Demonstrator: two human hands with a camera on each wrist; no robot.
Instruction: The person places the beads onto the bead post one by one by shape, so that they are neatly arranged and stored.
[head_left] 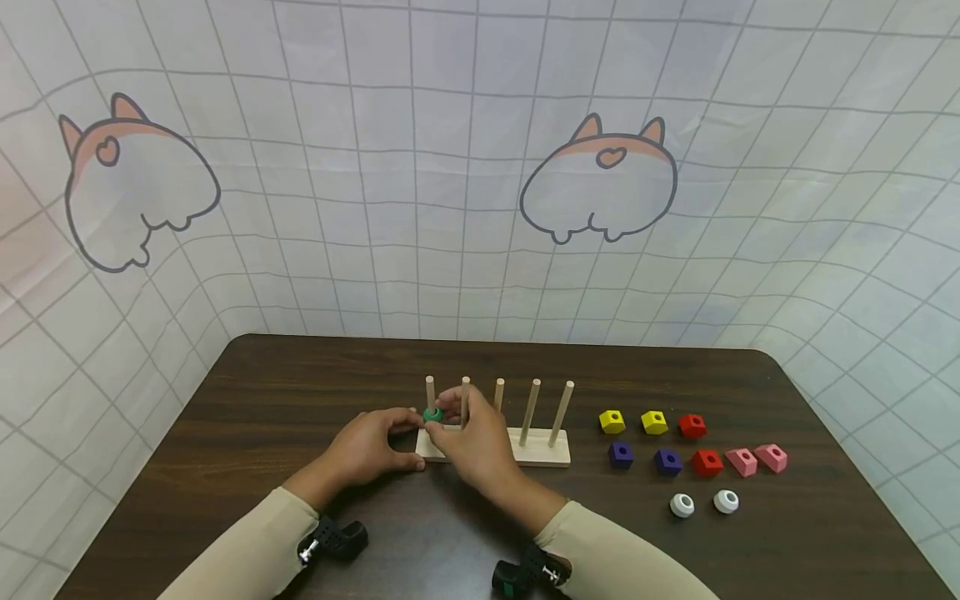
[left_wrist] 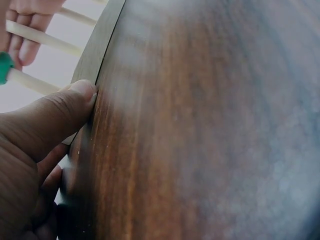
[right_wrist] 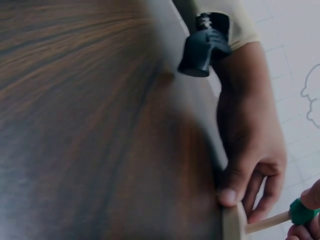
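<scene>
A pale wooden base (head_left: 542,448) with several upright pegs stands on the dark table. Around the leftmost peg (head_left: 430,390), part way down, is a green bead (head_left: 432,415); the right hand (head_left: 480,440) pinches it between thumb and fingers. The left hand (head_left: 371,447) grips the left end of the base, its thumb (left_wrist: 75,100) against the front edge in the left wrist view. In the right wrist view the green bead (right_wrist: 302,212) is on the peg above the base (right_wrist: 233,222), with the left hand (right_wrist: 255,145) beside it.
Right of the base lie two yellow blocks (head_left: 612,422), two red blocks (head_left: 707,462), two dark blue blocks (head_left: 621,454), two pink blocks (head_left: 741,462) and two white beads (head_left: 726,501). A patterned curtain (head_left: 420,208) hangs behind the table.
</scene>
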